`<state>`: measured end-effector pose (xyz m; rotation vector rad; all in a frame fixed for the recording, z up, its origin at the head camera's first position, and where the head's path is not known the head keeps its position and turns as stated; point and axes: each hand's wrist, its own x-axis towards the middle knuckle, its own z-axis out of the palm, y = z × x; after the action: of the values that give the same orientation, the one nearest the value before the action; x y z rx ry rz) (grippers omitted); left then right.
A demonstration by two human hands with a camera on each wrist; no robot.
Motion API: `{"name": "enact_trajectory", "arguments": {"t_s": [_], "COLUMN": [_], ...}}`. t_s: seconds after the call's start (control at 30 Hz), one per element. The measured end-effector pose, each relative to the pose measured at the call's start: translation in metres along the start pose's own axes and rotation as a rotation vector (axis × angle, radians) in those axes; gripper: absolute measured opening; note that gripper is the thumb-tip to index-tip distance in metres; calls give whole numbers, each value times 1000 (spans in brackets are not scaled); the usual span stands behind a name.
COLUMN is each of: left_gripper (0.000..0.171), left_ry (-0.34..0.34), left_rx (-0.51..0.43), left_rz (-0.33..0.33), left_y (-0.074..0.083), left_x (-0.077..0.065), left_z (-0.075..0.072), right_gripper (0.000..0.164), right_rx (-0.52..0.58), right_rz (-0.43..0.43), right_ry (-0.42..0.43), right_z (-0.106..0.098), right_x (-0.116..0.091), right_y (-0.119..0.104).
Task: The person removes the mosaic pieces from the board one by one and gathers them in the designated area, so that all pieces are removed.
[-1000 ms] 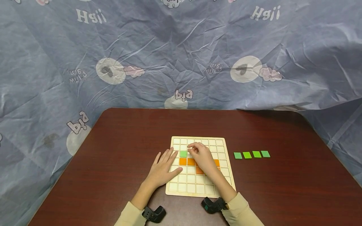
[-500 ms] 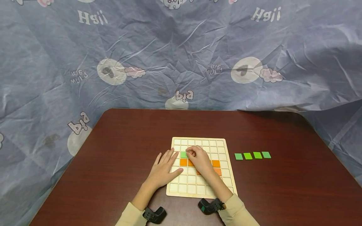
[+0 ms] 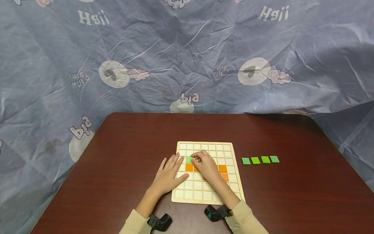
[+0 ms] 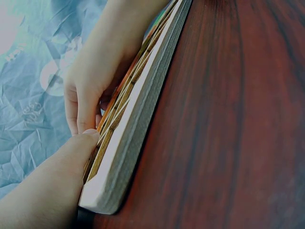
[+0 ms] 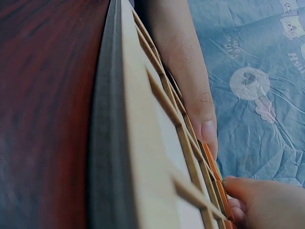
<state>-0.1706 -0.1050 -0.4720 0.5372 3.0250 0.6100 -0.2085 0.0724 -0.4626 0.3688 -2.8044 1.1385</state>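
A pale wooden grid board (image 3: 179, 196) lies flat on the table. My left hand (image 3: 166, 178) rests over its left edge with fingers spread and straight; its thumb (image 4: 88, 136) lies on the board in the left wrist view. A green square tile (image 3: 189, 159) sits in a cell near the left fingertips. The curled index finger and thumb of my right hand (image 3: 206, 165) are at that tile's right edge and cover part of it. Orange tiles (image 3: 223, 168) occupy cells below, several of them partly hidden under my right hand. The right wrist view shows the orange tiles (image 5: 209, 160) edge-on.
Several green tiles (image 3: 255, 160) lie in a row on the dark red-brown table (image 3: 140, 136), right of the board. A grey-blue patterned cloth (image 3: 187, 58) hangs behind the table. Each wrist carries a black camera band (image 3: 159, 222).
My right hand has come down and slightly left, from above and right of the green tile to its right edge. The left hand has stayed in place.
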Motion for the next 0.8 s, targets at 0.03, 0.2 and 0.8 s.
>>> {"name": "enact_trajectory", "arguments": {"t_s": [0.03,0.2,0.8], "left_gripper": [71,72,72], "left_ry": [-1,-7,2], "left_rx": [-2,15,21], "left_rz": [0,-4,-1], "left_y": [0,0,-1], "left_x": [0,1,1], "left_z": [0,2,3], "right_gripper": [16,16,18], "right_rx": [-2,-2,16], "right_rz": [-1,-4,-13], "right_ry": [-1,-4,-5], "right_z": [0,-1,-2], "right_x": [0,-1,-2], "right_y": [0,0,-1]}}
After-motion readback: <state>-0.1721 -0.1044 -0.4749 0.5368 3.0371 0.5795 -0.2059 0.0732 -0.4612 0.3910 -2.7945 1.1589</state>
